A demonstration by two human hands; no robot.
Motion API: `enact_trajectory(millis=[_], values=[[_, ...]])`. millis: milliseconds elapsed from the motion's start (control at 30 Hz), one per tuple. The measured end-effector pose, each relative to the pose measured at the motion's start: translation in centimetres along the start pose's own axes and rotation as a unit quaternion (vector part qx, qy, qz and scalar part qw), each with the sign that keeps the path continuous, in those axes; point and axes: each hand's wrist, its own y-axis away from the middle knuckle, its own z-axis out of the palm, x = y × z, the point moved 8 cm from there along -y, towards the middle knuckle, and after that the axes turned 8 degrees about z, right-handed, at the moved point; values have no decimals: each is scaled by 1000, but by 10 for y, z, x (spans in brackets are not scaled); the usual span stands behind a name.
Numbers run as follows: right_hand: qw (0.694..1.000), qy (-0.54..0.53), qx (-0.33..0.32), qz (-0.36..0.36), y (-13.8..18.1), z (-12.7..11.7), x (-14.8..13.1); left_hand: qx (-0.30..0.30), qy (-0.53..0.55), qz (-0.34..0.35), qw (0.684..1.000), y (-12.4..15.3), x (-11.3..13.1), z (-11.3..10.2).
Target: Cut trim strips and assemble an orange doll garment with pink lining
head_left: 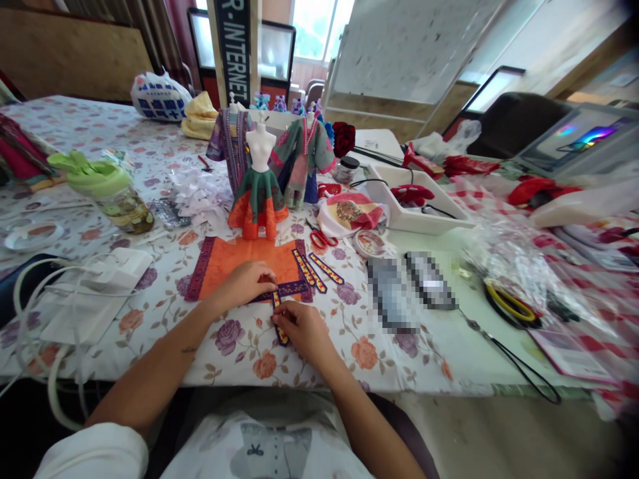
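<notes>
An orange cloth [232, 256] with purple patterned borders lies flat on the table. My left hand [247, 283] rests over its lower part, fingers curled and closed at the purple band [293, 288] along the near edge. Just below that band, my right hand [304, 329] pinches a narrow purple-edged fabric strip [280, 331] with yellow and red patterning. The strip points toward me, its upper end close to my left fingertips. Several similar pointed strips [326, 268] lie on the cloth's right border and beside it.
Behind the cloth stands a dress form [260, 148] in a green and orange skirt, with dressed forms around it. Red-handled scissors [323, 239], a tape roll [368, 243] and a white tray [424, 223] are to the right. A power strip [94, 293] with cables and a green-lidded bottle [117, 199] are left.
</notes>
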Motion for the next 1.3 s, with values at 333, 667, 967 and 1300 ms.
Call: enact_trajectory(millis=[333, 667, 967, 1300], values=[[999, -28, -13, -30, 3, 1, -4, -29, -52, 20, 998, -2, 2, 8], [999, 9, -16, -28, 4, 2, -3, -19, -16, -5, 1000, -1, 0, 6], [990, 129, -31, -40, 19, -11, -4, -22, 23, -7, 999, -2, -5, 10], [961, 209, 11, -181, 31, -20, -26, -30, 40, -10, 999, -2, -7, 12]])
